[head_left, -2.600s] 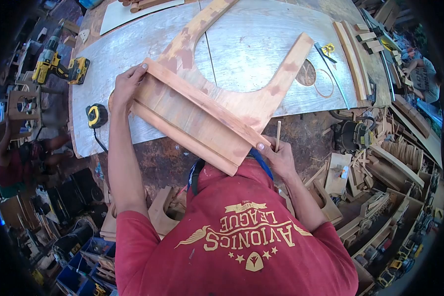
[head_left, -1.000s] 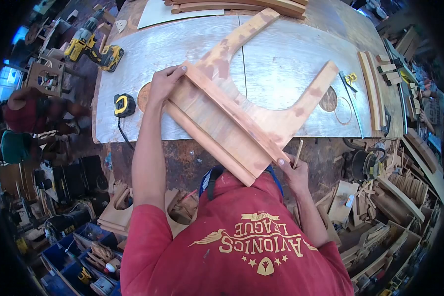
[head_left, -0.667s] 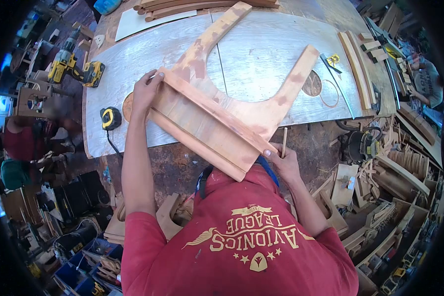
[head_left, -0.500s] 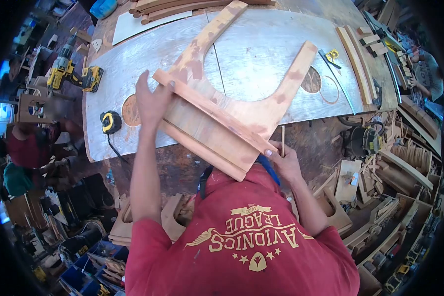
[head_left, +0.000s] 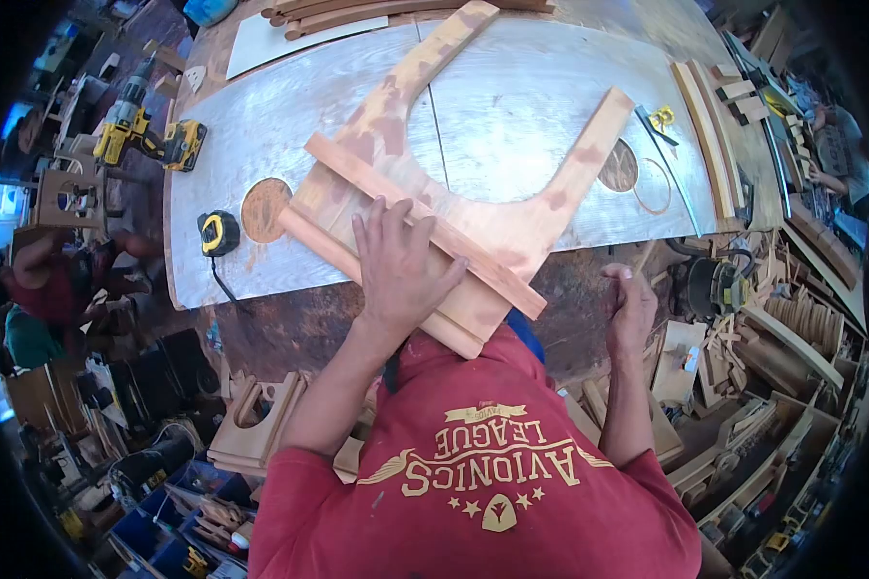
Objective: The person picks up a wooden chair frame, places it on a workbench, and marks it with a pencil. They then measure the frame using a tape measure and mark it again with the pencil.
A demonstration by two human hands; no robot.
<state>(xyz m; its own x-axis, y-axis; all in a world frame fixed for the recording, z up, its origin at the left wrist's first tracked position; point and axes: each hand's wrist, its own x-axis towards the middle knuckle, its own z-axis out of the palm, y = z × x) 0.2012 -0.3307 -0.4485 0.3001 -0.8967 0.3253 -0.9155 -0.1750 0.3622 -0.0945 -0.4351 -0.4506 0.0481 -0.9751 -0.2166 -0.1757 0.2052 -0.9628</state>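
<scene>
A pale wooden U-shaped frame (head_left: 517, 227) with reddish patches lies across the metal-topped bench, its two arms pointing away from me. A straight wooden strip (head_left: 488, 265) crosses its wide base at a slant. A second wooden edge piece (head_left: 321, 243) runs along the side closer to me. My left hand (head_left: 401, 265) rests over the base with fingers spread; fingertips and thumb touch the strip. Off to the right, clear of the frame, my right hand (head_left: 631, 304) is raised and pinches a thin tan pencil (head_left: 645, 256).
On the bench lie a tape measure (head_left: 219, 234), a metal rule (head_left: 676, 179) and wooden lengths (head_left: 702, 135). A cordless drill (head_left: 145, 135) is at the left. A black power tool (head_left: 710, 285) and wood scraps are at the right. Another person (head_left: 835, 154) is at far right.
My left hand has left the strip's far-left end and moved right and nearer, onto its middle. My right hand has moved away from the strip's right end, carrying the pencil rightward.
</scene>
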